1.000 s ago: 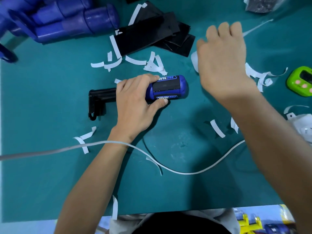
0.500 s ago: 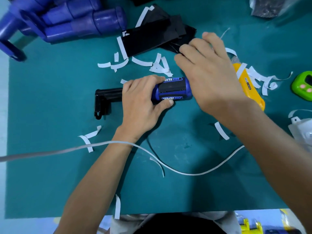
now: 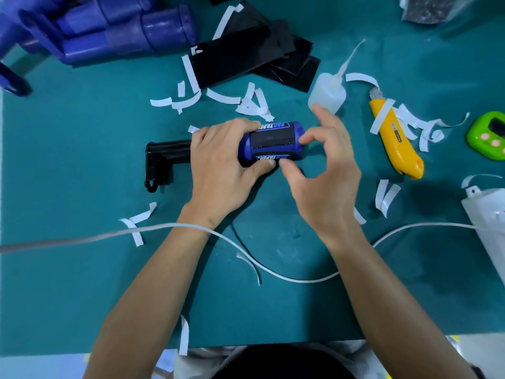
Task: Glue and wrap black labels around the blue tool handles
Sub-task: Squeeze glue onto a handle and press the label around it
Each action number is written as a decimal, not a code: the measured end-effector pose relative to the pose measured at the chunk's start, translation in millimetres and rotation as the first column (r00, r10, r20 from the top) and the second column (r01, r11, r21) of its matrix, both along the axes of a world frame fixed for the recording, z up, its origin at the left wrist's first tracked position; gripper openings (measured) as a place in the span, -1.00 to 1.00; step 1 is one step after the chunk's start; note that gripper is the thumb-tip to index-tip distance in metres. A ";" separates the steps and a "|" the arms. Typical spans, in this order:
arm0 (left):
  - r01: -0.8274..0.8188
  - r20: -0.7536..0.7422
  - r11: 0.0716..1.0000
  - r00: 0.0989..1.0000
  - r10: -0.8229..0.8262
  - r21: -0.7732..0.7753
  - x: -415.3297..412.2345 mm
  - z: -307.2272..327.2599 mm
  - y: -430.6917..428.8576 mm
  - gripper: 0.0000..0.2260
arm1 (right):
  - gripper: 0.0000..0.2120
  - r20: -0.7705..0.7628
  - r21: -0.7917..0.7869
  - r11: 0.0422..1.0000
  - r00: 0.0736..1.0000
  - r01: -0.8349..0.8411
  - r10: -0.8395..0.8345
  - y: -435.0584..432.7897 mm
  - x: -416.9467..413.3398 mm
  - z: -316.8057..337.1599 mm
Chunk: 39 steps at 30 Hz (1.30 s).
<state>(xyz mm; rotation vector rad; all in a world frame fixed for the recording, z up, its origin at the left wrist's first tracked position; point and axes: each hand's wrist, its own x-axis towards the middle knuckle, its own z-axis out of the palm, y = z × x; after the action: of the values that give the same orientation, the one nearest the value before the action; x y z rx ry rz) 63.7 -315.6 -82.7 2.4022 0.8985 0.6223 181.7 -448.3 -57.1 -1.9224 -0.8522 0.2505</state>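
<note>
Blue tool handle (image 3: 247, 151) lies flat on the tabletop (image 3: 82, 269), clamped by the left hand (image 3: 224, 165), fingers wrapped over its middle and thumb pressed on the near side. And here comes the right hand (image 3: 328, 184)! A second ago it was away over the far side of the tabletop; now it's back, forefinger on the end cap and thumb tucked against the near edge. It's a light pinch, the other fingers loosely curled and carrying nothing. Between the two sets of fingers sits the black label (image 3: 270, 138), already on the handle, face up. So the reach is over, and by the look of it the pressing and smoothing comes next. Just beyond the right fingers lies the glue bottle (image 3: 326, 91), uncovered now the hand has left it. Further right of them is the yellow knife (image 3: 396, 143). Beyond the left fingers are spare black labels (image 3: 246, 58) and white backing strips (image 3: 252, 105), and far off to their left, more blue handles (image 3: 123, 36).
</note>
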 end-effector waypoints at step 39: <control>-0.002 0.013 1.000 1.000 0.002 -0.027 -1.1 1.8 -3.0 -0.61 | -0.87 0.155 0.098 0.995 0.988 -0.035 0.020 10.0 6.2 -20.3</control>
<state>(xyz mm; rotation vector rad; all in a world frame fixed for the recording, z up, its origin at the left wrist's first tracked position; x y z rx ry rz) 62.6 -318.5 -80.9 2.3709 0.8982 0.6225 187.8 -438.4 -77.4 -1.8543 -0.9754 0.0751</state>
